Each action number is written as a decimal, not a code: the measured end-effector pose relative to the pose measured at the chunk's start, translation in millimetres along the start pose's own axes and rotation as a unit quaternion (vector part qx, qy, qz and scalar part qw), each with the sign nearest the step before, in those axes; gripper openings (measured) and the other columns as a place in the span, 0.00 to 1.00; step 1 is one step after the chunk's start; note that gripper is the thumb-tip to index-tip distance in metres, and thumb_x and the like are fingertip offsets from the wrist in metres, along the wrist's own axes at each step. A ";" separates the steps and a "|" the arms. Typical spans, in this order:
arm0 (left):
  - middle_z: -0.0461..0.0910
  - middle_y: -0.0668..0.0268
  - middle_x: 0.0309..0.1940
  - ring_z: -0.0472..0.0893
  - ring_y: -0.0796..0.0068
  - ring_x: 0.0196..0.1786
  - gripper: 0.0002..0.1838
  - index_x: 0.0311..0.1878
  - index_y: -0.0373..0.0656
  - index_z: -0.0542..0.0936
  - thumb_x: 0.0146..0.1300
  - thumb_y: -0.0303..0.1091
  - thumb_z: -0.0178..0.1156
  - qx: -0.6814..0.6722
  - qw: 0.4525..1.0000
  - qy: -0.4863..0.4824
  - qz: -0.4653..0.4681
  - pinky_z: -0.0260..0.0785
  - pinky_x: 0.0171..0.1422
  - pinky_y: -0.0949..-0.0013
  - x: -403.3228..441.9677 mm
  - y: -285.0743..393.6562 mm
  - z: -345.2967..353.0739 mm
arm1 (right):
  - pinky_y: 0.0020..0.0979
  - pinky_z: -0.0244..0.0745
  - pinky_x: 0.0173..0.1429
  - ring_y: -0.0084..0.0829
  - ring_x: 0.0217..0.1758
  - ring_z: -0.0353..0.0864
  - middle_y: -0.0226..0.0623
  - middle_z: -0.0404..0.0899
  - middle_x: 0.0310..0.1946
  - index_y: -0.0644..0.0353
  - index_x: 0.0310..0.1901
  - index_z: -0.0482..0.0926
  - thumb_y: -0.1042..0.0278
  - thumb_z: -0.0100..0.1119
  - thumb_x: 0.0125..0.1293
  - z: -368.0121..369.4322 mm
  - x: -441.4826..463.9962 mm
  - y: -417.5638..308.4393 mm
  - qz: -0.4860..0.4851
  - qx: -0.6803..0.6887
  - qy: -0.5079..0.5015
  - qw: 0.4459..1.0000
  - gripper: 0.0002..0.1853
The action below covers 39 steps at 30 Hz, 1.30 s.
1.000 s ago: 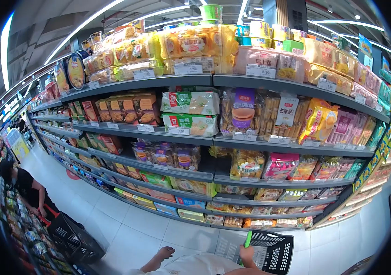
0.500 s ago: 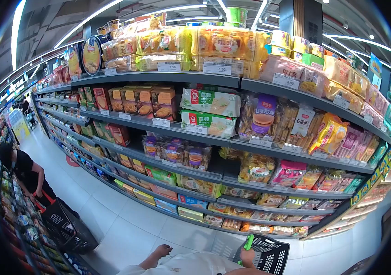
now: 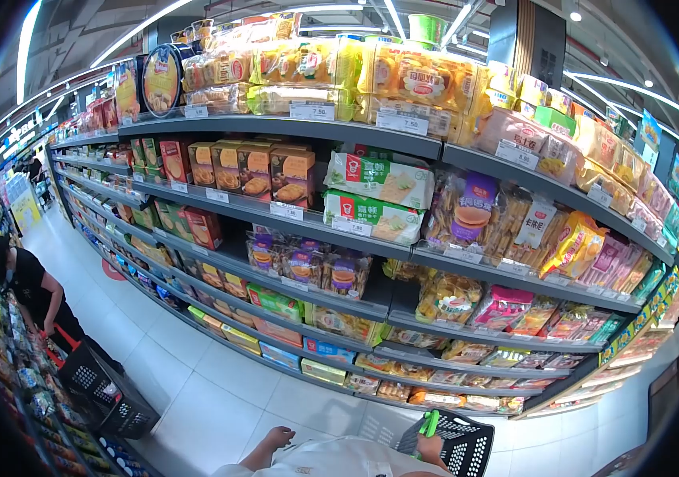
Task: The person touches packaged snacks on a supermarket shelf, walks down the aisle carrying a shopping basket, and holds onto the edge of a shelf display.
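Observation:
At the bottom of the head view, my left hand [image 3: 279, 437] hangs beside my white shirt [image 3: 339, 457]. It is loosely open, with nothing visible in it. Lower right of centre, my right hand [image 3: 430, 448] is closed around the green handle [image 3: 430, 424] of a black shopping basket [image 3: 466, 445]. The basket has perforated walls and hangs at my right side; my hand and shirt hide part of it. Both hands are well below and apart from the packaged foods on the shelves ahead.
A long shelf unit [image 3: 276, 208] carries boxed biscuits [image 3: 291, 176], green-and-white packs [image 3: 379, 179] and bagged bread [image 3: 423, 79]. On the left, a person in black [image 3: 33, 278] stands by another shelf, holding a red handle near a black basket [image 3: 112, 393]. Pale floor tiles [image 3: 204, 381] run between.
My view has shifted slightly nearer the shelf, which appears a little larger. The basket in my right hand has moved slightly left in view. My left hand stays low and empty.

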<state>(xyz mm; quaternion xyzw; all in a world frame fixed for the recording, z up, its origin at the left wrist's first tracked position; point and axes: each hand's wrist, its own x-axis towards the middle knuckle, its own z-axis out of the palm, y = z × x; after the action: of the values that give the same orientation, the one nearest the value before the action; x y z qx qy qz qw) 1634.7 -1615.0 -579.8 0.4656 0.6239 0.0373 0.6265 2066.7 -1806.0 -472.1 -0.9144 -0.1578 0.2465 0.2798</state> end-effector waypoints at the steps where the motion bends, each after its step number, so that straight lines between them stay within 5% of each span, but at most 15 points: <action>1: 0.84 0.57 0.41 0.86 0.68 0.38 0.29 0.60 0.37 0.76 0.61 0.48 0.65 -0.002 1.000 -0.001 -0.005 0.77 0.37 0.67 1.9 1.0 -1.1 | 0.44 0.78 0.39 0.49 0.33 0.86 0.52 0.83 0.25 0.66 0.31 0.83 0.55 0.65 0.54 5.5 5.1 7.1 -0.013 -0.016 0.011 1.000 0.18; 6: 0.83 0.59 0.44 0.85 0.67 0.40 0.28 0.60 0.37 0.76 0.62 0.46 0.64 -0.013 1.000 -0.003 0.007 0.77 0.39 0.67 3.6 9.1 -5.5 | 0.41 0.78 0.34 0.43 0.26 0.85 0.48 0.83 0.23 0.65 0.27 0.82 0.57 0.64 0.55 42.4 49.7 67.2 -0.050 -0.062 0.023 0.997 0.16; 11: 0.84 0.59 0.40 0.85 0.67 0.37 0.26 0.57 0.34 0.77 0.63 0.43 0.64 -0.052 0.998 0.016 0.019 0.75 0.33 0.69 7.8 10.8 -4.0 | 0.33 0.70 0.18 0.28 0.14 0.74 0.34 0.72 0.13 0.60 0.21 0.74 0.74 0.61 0.60 26.4 36.6 44.7 0.068 0.260 -0.126 0.955 0.11; 14: 0.84 0.59 0.40 0.85 0.67 0.36 0.25 0.57 0.34 0.77 0.63 0.43 0.63 -0.082 0.996 0.016 0.012 0.75 0.33 0.68 10.3 4.7 -0.8 | 0.34 0.68 0.17 0.28 0.13 0.73 0.35 0.72 0.13 0.61 0.22 0.73 0.73 0.62 0.60 30.3 48.5 58.4 0.047 0.225 -0.154 0.961 0.10; 29: 0.83 0.59 0.38 0.85 0.66 0.34 0.22 0.55 0.35 0.77 0.62 0.39 0.62 -0.158 0.987 0.033 -0.022 0.74 0.30 0.68 5.9 -18.4 -7.5 | 0.36 0.73 0.22 0.31 0.16 0.79 0.37 0.79 0.17 0.65 0.25 0.79 0.66 0.66 0.57 34.6 54.4 64.7 0.063 0.098 -0.098 0.988 0.12; 32: 0.82 0.56 0.44 0.84 0.65 0.36 0.23 0.58 0.34 0.75 0.64 0.38 0.62 -0.129 0.991 0.020 -0.035 0.79 0.37 0.66 9.4 -19.6 -8.6 | 0.36 0.73 0.22 0.32 0.17 0.80 0.39 0.79 0.17 0.66 0.25 0.79 0.65 0.67 0.56 30.0 44.9 52.9 0.059 0.057 -0.069 0.994 0.12; 36: 0.83 0.61 0.39 0.84 0.68 0.34 0.23 0.57 0.36 0.76 0.63 0.41 0.63 -0.129 0.991 0.011 -0.029 0.73 0.30 0.69 4.4 -7.9 -9.3 | 0.38 0.74 0.24 0.34 0.18 0.81 0.42 0.80 0.18 0.67 0.27 0.80 0.64 0.67 0.56 31.9 39.3 48.7 0.063 0.086 -0.030 0.994 0.13; 39: 0.83 0.61 0.40 0.84 0.68 0.35 0.24 0.58 0.37 0.75 0.63 0.41 0.64 -0.112 0.993 0.003 -0.026 0.73 0.30 0.67 8.8 -5.6 -8.8 | 0.44 0.79 0.38 0.49 0.32 0.85 0.53 0.83 0.28 0.68 0.34 0.82 0.59 0.66 0.53 28.3 34.9 40.3 0.021 -0.003 -0.010 1.000 0.17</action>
<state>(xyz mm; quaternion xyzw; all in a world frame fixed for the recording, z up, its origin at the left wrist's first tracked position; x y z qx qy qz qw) 1626.5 -1608.0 -588.0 0.3762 0.6294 0.0915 0.6737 2086.5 -1810.8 -528.9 -0.9157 -0.1426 0.2610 0.2703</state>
